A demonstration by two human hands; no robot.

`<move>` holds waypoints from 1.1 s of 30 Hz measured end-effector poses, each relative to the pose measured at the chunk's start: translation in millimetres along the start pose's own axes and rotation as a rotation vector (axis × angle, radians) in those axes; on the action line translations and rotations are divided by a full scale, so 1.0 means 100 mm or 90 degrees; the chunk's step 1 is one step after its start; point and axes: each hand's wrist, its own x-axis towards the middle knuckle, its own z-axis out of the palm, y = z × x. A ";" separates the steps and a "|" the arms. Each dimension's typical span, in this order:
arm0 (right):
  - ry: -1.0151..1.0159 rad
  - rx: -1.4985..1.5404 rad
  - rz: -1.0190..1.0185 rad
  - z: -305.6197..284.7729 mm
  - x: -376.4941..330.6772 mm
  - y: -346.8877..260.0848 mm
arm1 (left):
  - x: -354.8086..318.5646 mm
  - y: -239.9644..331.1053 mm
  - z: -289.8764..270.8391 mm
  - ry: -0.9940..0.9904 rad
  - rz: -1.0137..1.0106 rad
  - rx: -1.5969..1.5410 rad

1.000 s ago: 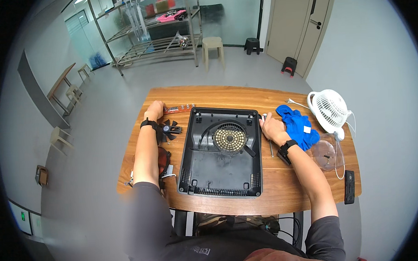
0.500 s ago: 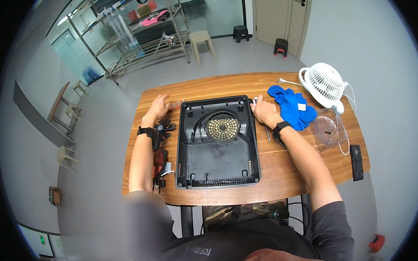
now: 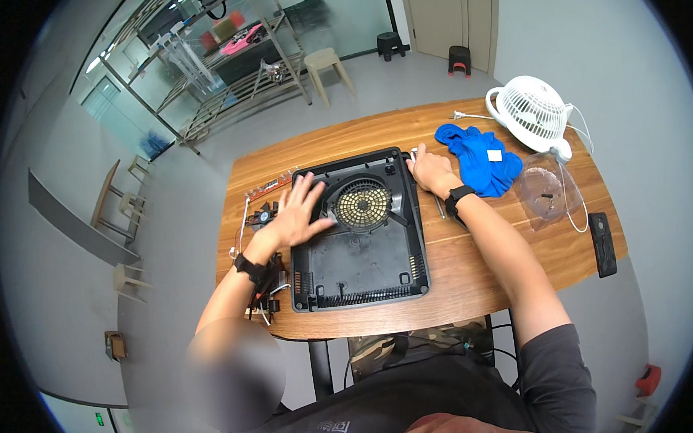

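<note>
A black plastic appliance housing (image 3: 356, 266), a shallow shell with a round vent grille (image 3: 363, 207), lies with its inside up on the table. My left hand (image 3: 293, 217) is over its left edge, fingers spread and holding nothing; whether it touches the shell I cannot tell. My right hand (image 3: 430, 172) lies at the upper right edge, its fingers bent around a slim screwdriver (image 3: 440, 207); the light handle end and the metal shaft show on either side of the hand. A small black fan (image 3: 262, 217) and a narrow circuit board (image 3: 269, 188) lie left of the housing.
On the right of the wooden table (image 3: 470, 269) are a blue cloth (image 3: 478, 162), a white fan-like appliance (image 3: 532, 114) with a cord, a clear plastic bag (image 3: 540, 183) and a black remote-like object (image 3: 603, 244). Dark parts with wires (image 3: 269, 288) lie by my left forearm.
My left hand has come from the circuit board at the far left over to the housing, with fingers spreading. My right hand stays at the right edge. The view has shifted slightly.
</note>
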 end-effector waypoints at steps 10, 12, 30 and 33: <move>-0.012 -0.016 0.010 -0.02 0.01 0.02 | -0.06 0.85 0.11 -0.178 0.080 0.049; -0.021 -0.018 0.015 -0.04 0.00 0.02 | -0.05 0.85 0.12 -0.198 0.088 0.061; -0.027 -0.008 0.012 -0.04 0.01 0.03 | 0.14 0.90 0.07 -0.356 0.047 0.101; -0.037 -0.003 0.015 -0.07 0.00 0.01 | 0.14 0.92 0.05 -0.360 0.040 0.104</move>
